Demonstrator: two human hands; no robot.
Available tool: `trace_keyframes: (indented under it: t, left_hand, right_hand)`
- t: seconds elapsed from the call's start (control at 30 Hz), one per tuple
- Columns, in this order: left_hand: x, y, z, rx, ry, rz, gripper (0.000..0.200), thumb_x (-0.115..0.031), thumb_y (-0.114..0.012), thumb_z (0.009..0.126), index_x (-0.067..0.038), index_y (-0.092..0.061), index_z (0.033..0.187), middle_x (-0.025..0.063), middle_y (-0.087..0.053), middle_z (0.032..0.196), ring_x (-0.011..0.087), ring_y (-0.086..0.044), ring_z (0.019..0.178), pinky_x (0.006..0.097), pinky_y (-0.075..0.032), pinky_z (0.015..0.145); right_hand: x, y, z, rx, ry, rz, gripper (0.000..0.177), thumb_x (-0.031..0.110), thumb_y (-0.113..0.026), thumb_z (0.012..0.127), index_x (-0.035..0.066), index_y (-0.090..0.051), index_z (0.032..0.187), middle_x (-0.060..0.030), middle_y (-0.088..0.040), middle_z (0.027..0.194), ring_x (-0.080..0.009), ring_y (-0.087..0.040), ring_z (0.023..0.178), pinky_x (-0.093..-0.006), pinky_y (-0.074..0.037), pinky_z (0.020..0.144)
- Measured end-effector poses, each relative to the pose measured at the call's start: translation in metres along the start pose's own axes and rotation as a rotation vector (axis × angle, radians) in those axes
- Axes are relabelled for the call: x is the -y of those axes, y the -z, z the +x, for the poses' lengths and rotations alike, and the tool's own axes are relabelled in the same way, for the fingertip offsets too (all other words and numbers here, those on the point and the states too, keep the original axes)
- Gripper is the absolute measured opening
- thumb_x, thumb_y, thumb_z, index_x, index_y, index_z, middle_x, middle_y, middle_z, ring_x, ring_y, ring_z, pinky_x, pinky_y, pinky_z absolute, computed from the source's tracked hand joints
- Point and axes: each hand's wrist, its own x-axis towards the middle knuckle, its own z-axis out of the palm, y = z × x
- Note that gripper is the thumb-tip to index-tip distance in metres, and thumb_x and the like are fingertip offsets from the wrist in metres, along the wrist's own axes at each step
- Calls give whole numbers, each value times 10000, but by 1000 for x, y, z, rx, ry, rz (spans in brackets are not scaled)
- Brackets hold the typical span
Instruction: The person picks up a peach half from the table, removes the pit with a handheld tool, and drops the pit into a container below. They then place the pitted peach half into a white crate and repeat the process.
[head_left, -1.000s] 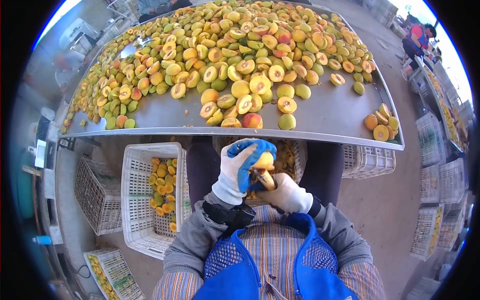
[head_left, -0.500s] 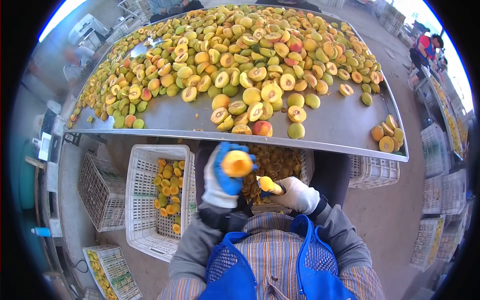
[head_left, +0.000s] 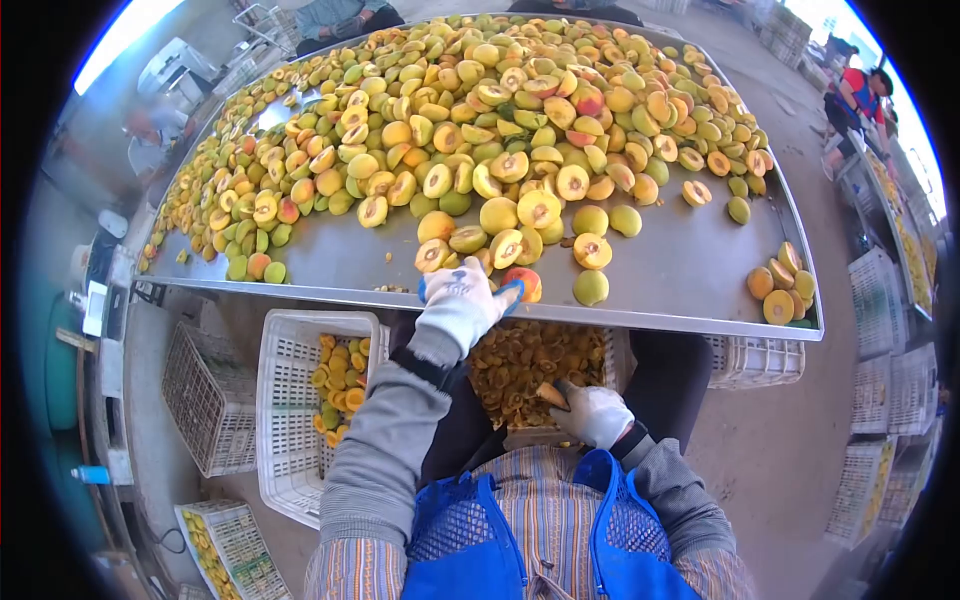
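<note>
My left hand [head_left: 462, 302], in a white glove with blue fingers, reaches over the metal table's front edge. Its thumb and fingers are apart, against the nearest peach halves; some fingertips are hidden. Just right of the thumb lies a red-and-yellow peach half [head_left: 524, 284], and a cut half [head_left: 506, 248] rests behind the hand. Lower down, my right hand [head_left: 597, 415], gloved too, is closed around a short tool with a tan end [head_left: 551, 395]; the rest of the tool is hidden. Beneath both hands is a container full of brownish peach scraps [head_left: 530, 350].
A large pile of halved peaches [head_left: 470, 110] covers much of the metal table [head_left: 670, 265]. Several halves [head_left: 780, 290] sit at its right corner. A white crate [head_left: 285, 440] with yellow halves stands at left. Other people work across the table and at far right.
My left hand has moved from above the scraps up to the table's edge, and the yellow peach half has left it. My right hand has lowered slightly; the yellow piece on its tool no longer shows.
</note>
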Motion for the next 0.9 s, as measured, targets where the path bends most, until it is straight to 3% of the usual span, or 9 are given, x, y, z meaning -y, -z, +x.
trace_keyframes:
  t: [0.17,0.27,0.3,0.4,0.5,0.67,0.8,0.87,0.9]
  left_hand:
    - [5,-10,23,-57,-61,-202,798,-669,-643,760,-34,-547,1234,184,-689,1085,331,-645,1048,403,-449,931]
    - [38,-56,47,-207,-218,-1270,500,-471,-630,884,-37,-653,1130,115,-698,1027,187,-668,902,292,-526,795]
    - [32,-30,15,-242,-106,-1560,426,-450,-568,940,-49,-677,1033,78,-696,952,105,-632,741,235,-507,617]
    - [44,-21,-14,1,-186,-1960,486,-538,-508,953,-92,-638,1094,91,-696,885,133,-600,572,241,-454,484]
    - [30,-23,-46,123,-168,-2091,544,-561,-548,924,-73,-589,1162,86,-678,930,139,-634,643,248,-536,565]
    - [22,-43,-77,435,-397,-2396,451,-408,-453,1003,-34,-542,1239,232,-627,1146,374,-667,911,467,-570,818]
    - [12,-46,-94,277,-365,-2305,505,-424,-409,1017,16,-524,1238,219,-632,1126,327,-640,1030,451,-540,912]
    - [11,-46,-99,-50,-558,-1731,371,-322,-445,1025,-7,-527,1203,160,-647,1089,232,-655,968,361,-551,874]
    - [9,-44,-103,-18,-519,-1785,268,-210,-470,1011,8,-538,1152,119,-654,1063,206,-654,958,325,-545,864]
  right_hand:
    - [2,0,-2,41,22,44,535,374,-595,857,45,-543,1275,-227,-683,905,-377,-666,867,-459,-521,776]
    - [10,18,-9,-41,8,125,574,378,-613,857,29,-523,1304,-237,-680,914,-381,-666,871,-449,-522,776]
    - [15,23,-13,-107,-12,180,589,376,-620,868,-10,-514,1300,-237,-680,913,-381,-669,858,-436,-525,760]
    - [24,28,-13,-256,27,338,598,368,-636,870,12,-494,1329,-245,-677,914,-386,-668,862,-432,-523,757]
    - [47,46,-18,-238,68,409,575,348,-634,875,51,-484,1345,-246,-674,910,-386,-669,864,-434,-520,760]
    - [71,57,-27,-263,104,514,569,338,-630,874,59,-483,1347,-243,-671,881,-382,-672,842,-433,-521,742]
    - [81,65,-34,-237,48,469,481,248,-653,862,36,-538,1278,-233,-676,934,-359,-679,915,-394,-518,800]
    - [79,60,-34,-240,49,446,485,250,-653,860,36,-537,1279,-237,-676,936,-370,-675,918,-404,-520,795]
    - [78,58,-35,-243,51,424,489,251,-653,858,35,-536,1281,-242,-675,937,-381,-671,921,-415,-522,789]
